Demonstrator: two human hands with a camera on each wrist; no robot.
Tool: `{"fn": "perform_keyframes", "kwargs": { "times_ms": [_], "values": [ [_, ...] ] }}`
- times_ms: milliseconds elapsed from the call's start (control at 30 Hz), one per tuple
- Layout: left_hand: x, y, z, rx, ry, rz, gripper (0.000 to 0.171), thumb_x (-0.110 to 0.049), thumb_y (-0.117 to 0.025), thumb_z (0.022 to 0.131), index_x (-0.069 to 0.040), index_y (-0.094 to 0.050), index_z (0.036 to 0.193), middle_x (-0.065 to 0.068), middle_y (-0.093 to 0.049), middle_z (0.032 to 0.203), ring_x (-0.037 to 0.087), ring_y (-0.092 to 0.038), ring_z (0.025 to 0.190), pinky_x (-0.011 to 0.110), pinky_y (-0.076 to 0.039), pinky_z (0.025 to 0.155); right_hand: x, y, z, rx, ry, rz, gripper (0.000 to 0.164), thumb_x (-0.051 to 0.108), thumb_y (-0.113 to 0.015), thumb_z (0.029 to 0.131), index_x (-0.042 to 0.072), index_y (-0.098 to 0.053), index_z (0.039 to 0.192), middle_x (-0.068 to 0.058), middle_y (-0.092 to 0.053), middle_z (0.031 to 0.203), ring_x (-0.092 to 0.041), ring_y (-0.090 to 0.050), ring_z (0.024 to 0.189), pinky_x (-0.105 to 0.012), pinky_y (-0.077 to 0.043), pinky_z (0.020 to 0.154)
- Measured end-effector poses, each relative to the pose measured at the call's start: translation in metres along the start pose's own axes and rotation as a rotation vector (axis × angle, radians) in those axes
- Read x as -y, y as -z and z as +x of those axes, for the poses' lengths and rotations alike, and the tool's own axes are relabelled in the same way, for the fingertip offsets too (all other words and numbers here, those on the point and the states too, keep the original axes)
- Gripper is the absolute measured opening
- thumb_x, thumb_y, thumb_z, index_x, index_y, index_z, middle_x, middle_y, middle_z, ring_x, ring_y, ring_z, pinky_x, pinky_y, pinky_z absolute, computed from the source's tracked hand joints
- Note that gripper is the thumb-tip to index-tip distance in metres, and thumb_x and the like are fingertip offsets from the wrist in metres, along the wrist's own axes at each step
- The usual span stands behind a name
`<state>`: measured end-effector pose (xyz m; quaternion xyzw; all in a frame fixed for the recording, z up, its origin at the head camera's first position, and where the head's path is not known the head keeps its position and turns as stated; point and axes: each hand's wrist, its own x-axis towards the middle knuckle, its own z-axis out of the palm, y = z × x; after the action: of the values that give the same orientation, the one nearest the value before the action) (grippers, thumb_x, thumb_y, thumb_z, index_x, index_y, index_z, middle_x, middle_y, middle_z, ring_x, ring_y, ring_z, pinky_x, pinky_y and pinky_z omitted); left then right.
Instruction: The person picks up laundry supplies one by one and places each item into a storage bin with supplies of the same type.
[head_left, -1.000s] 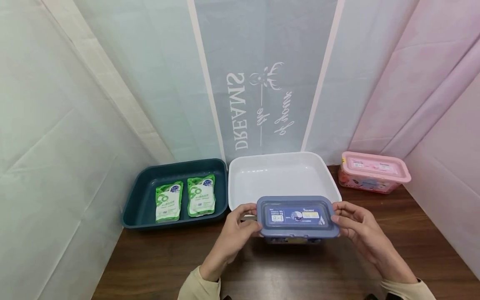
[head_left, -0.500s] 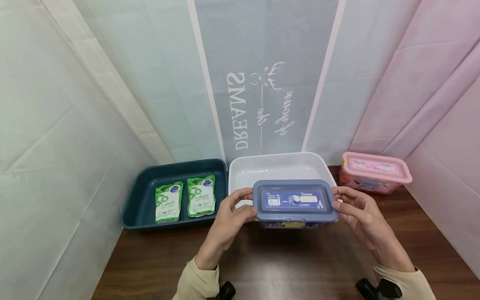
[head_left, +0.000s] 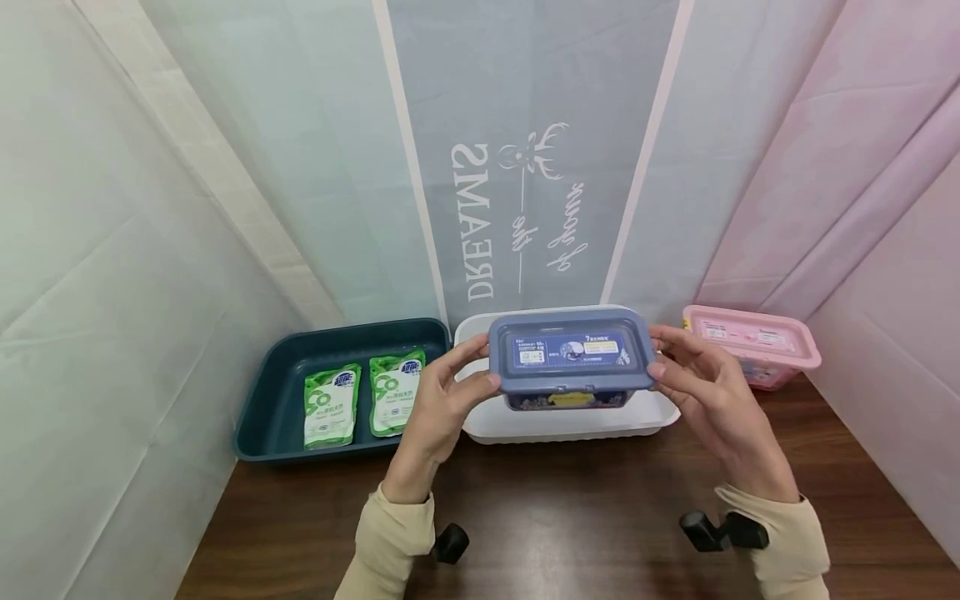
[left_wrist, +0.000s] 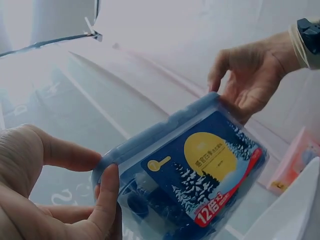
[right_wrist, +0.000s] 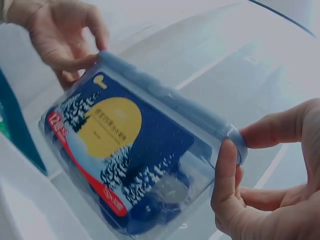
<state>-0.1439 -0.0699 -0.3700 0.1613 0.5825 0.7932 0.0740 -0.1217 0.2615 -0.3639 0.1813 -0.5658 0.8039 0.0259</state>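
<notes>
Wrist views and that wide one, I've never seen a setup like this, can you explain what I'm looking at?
There's no machine here, just a person's bare hands. The wide picture is taken from the head, looking down; the other two from the left and right wrists. The left hand and right hand grip opposite ends of a blue-lidded box, seen over a white tray. On the brown table, a dark green tray at left holds two green pouches; a pink box stands at right.
</notes>
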Motion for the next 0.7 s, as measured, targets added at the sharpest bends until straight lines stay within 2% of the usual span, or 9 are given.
{"fn": "perform_keyframes", "kwargs": {
  "times_ms": [167, 333, 433, 700],
  "values": [
    [0.002, 0.004, 0.014, -0.015, -0.017, -0.059, 0.063, 0.004, -0.064, 0.099, 0.007, -0.043, 0.158, 0.017, -0.051, 0.135, 0.014, -0.071, 0.108, 0.028, -0.06, 0.098, -0.002, -0.006, 0.018, -0.056, 0.027, 0.053, 0.04, -0.016, -0.047, 0.103, -0.011, -0.059, 0.142, -0.012, -0.068, 0.117, -0.016, -0.068, 0.097, -0.023, -0.061, 0.082],
    [0.006, 0.005, 0.029, -0.099, -0.02, -0.095, 0.055, 0.009, -0.063, 0.1, 0.008, -0.049, 0.154, 0.009, -0.058, 0.124, 0.015, -0.062, 0.117, 0.028, -0.059, 0.1, -0.006, -0.007, 0.032, -0.079, 0.035, 0.123, 0.041, -0.017, -0.048, 0.103, -0.009, -0.062, 0.14, -0.013, -0.068, 0.12, -0.017, -0.07, 0.093, -0.025, -0.063, 0.081],
    [0.009, 0.006, 0.037, -0.132, -0.018, -0.114, 0.054, 0.01, -0.063, 0.1, 0.008, -0.051, 0.153, 0.006, -0.06, 0.121, 0.014, -0.063, 0.116, 0.029, -0.059, 0.101, -0.009, -0.004, 0.039, -0.08, 0.025, 0.147, 0.041, -0.016, -0.048, 0.103, -0.006, -0.065, 0.139, -0.013, -0.068, 0.12, -0.018, -0.073, 0.091, -0.026, -0.063, 0.082],
    [0.024, 0.015, 0.057, -0.141, -0.018, -0.102, 0.051, 0.007, -0.062, 0.103, 0.004, -0.052, 0.154, 0.009, -0.059, 0.126, 0.012, -0.066, 0.114, 0.029, -0.058, 0.104, -0.027, 0.006, 0.058, -0.129, -0.04, 0.155, 0.038, -0.014, -0.056, 0.103, -0.001, -0.071, 0.135, -0.009, -0.071, 0.119, -0.016, -0.075, 0.091, -0.027, -0.063, 0.084]
  ]
}}
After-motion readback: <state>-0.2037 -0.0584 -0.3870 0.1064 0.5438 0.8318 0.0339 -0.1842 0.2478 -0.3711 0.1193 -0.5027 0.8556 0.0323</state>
